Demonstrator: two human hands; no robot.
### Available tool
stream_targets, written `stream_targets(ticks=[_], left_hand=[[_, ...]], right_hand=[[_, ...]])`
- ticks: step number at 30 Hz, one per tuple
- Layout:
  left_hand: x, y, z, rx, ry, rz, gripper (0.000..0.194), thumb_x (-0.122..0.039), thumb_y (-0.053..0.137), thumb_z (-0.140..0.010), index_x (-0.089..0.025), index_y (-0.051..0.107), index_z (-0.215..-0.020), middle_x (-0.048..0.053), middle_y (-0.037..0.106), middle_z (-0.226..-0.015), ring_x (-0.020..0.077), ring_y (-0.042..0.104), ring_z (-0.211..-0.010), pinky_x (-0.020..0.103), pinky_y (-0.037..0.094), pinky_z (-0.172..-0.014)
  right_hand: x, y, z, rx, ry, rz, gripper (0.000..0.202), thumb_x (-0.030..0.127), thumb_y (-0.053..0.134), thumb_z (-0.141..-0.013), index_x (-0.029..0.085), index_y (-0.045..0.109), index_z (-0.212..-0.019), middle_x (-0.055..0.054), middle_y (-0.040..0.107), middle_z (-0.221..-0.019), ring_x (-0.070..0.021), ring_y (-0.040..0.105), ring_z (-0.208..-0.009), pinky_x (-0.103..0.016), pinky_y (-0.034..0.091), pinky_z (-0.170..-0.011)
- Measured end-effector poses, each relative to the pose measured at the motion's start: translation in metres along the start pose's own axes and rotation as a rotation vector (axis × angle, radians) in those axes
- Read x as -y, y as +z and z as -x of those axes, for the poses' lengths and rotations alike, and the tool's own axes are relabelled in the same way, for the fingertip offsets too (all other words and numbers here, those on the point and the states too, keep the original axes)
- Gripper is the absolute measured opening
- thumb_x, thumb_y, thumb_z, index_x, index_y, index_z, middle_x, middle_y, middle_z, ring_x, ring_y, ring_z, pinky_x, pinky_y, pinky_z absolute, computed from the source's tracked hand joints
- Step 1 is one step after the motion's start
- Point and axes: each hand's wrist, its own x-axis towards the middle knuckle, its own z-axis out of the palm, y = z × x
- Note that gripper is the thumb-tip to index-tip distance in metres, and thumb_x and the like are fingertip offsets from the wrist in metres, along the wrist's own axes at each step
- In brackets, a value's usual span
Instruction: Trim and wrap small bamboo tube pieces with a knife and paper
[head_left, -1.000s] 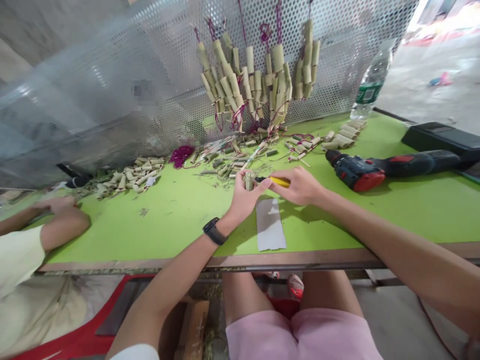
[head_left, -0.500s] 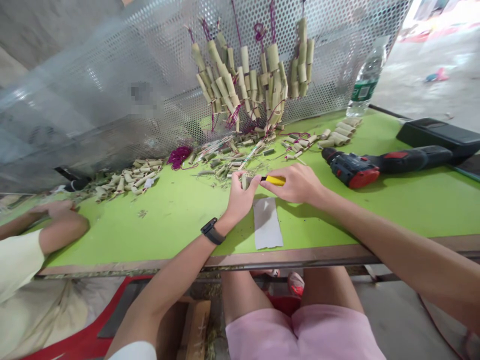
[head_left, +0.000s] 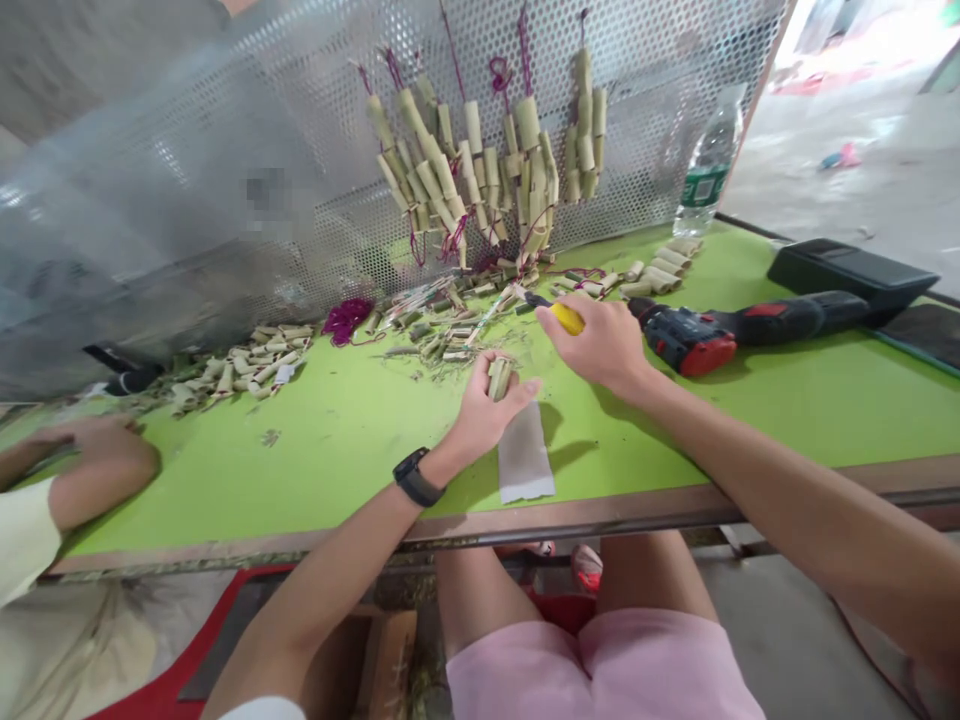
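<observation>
My left hand [head_left: 484, 405] holds a short piece of bamboo [head_left: 500, 379] in its curled fingers, with the thumb stretched away to the right. Gripped in my right hand [head_left: 600, 340] is a yellow utility knife [head_left: 568, 318], its dark front end pointing up and left, apart from the bamboo. A white paper strip [head_left: 525, 460] lies on the green table [head_left: 360, 430] just below my left hand. Beyond the hands are bamboo shavings and cut sticks [head_left: 457, 335].
Strung bamboo pieces [head_left: 427, 150] hang on a perforated metal panel [head_left: 322, 190]. A cordless drill [head_left: 697, 335], a black case [head_left: 847, 265] and a water bottle [head_left: 705, 180] stand at right. Purple cord [head_left: 348, 320] and a bamboo pile [head_left: 255, 360] lie left, near another person's arm [head_left: 105, 460].
The knife has come away from the bamboo as my right hand moved up and right. My left thumb has lifted off, showing more of the piece. The view has shifted slightly.
</observation>
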Motion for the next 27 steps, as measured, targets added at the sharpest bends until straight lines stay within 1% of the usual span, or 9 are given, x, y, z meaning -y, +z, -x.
stream_targets(ticks=[4, 8, 12, 15, 18, 20, 23, 25, 27], left_hand=[[0.001, -0.006, -0.011, -0.046, -0.015, 0.099, 0.055, -0.041, 0.092, -0.081, -0.029, 0.044, -0.105, -0.012, 0.044, -0.067, 0.0064, 0.032, -0.045, 0.023, 0.022, -0.045], [-0.002, -0.013, -0.020, -0.116, -0.111, 0.178, 0.041, -0.056, 0.072, -0.098, -0.028, 0.043, -0.100, -0.011, 0.040, -0.061, 0.0081, 0.024, -0.041, 0.025, 0.016, -0.045], [-0.003, -0.017, -0.023, -0.091, -0.049, 0.184, 0.054, -0.072, 0.070, -0.098, -0.027, 0.041, -0.092, -0.009, 0.042, -0.061, 0.0077, 0.024, -0.042, 0.025, 0.017, -0.045], [-0.003, -0.019, -0.024, -0.103, -0.019, 0.184, 0.057, -0.073, 0.072, -0.098, -0.027, 0.039, -0.091, -0.009, 0.046, -0.062, 0.0074, 0.026, -0.042, 0.024, 0.018, -0.045], [-0.005, -0.020, -0.025, -0.139, -0.031, 0.154, 0.053, -0.071, 0.069, -0.102, -0.027, 0.040, -0.092, -0.009, 0.048, -0.063, 0.0076, 0.031, -0.042, 0.024, 0.021, -0.044], [-0.007, -0.021, -0.026, -0.154, -0.048, 0.130, 0.052, -0.070, 0.068, -0.103, -0.027, 0.042, -0.093, -0.008, 0.050, -0.066, 0.0077, 0.036, -0.043, 0.023, 0.024, -0.044], [-0.004, -0.023, -0.027, -0.180, -0.059, 0.114, 0.049, -0.068, 0.069, -0.103, -0.026, 0.045, -0.093, -0.006, 0.056, -0.074, 0.0074, 0.042, -0.047, 0.022, 0.025, -0.044], [0.000, -0.026, -0.028, -0.188, -0.039, 0.096, 0.046, -0.065, 0.068, -0.105, -0.026, 0.048, -0.093, -0.004, 0.059, -0.081, 0.0078, 0.046, -0.051, 0.022, 0.026, -0.045], [0.005, -0.030, -0.031, -0.182, 0.001, 0.038, 0.041, -0.060, 0.069, -0.106, -0.025, 0.052, -0.093, -0.002, 0.061, -0.086, 0.0091, 0.050, -0.056, 0.021, 0.032, -0.047]], right_hand=[[0.008, 0.008, 0.007, 0.121, -0.079, -0.086, 0.060, 0.073, 0.048, -0.104, 0.021, 0.070, -0.082, -0.006, 0.068, -0.070, -0.0184, 0.051, -0.061, -0.033, 0.032, -0.061], [0.004, 0.010, 0.008, 0.204, -0.111, -0.157, 0.059, 0.072, 0.047, -0.104, 0.022, 0.058, -0.073, -0.004, 0.062, -0.065, -0.0165, 0.045, -0.058, -0.034, 0.030, -0.061], [0.001, 0.006, 0.006, 0.304, -0.216, -0.216, 0.051, 0.064, 0.049, -0.104, 0.023, 0.057, -0.074, -0.002, 0.058, -0.064, -0.0160, 0.045, -0.058, -0.034, 0.029, -0.062], [0.002, 0.006, 0.008, 0.411, -0.336, -0.292, 0.051, 0.061, 0.047, -0.105, 0.023, 0.053, -0.071, 0.001, 0.052, -0.060, -0.0150, 0.043, -0.056, -0.034, 0.029, -0.062], [0.003, 0.009, 0.010, 0.472, -0.397, -0.329, 0.055, 0.059, 0.043, -0.107, 0.024, 0.048, -0.066, 0.002, 0.047, -0.057, -0.0144, 0.041, -0.054, -0.034, 0.029, -0.062], [0.003, 0.011, 0.011, 0.503, -0.396, -0.317, 0.057, 0.059, 0.042, -0.109, 0.024, 0.051, -0.065, 0.001, 0.049, -0.056, -0.0148, 0.041, -0.053, -0.034, 0.030, -0.062], [0.002, 0.013, 0.011, 0.529, -0.372, -0.271, 0.057, 0.058, 0.041, -0.110, 0.023, 0.062, -0.070, -0.001, 0.056, -0.057, -0.0164, 0.045, -0.055, -0.034, 0.032, -0.063], [-0.001, 0.013, 0.009, 0.535, -0.370, -0.258, 0.057, 0.058, 0.040, -0.110, 0.023, 0.067, -0.075, -0.001, 0.059, -0.059, -0.0171, 0.048, -0.057, -0.034, 0.033, -0.064], [-0.005, 0.012, 0.005, 0.539, -0.369, -0.247, 0.057, 0.060, 0.041, -0.111, 0.023, 0.069, -0.078, -0.001, 0.059, -0.060, -0.0171, 0.048, -0.058, -0.034, 0.033, -0.064]])
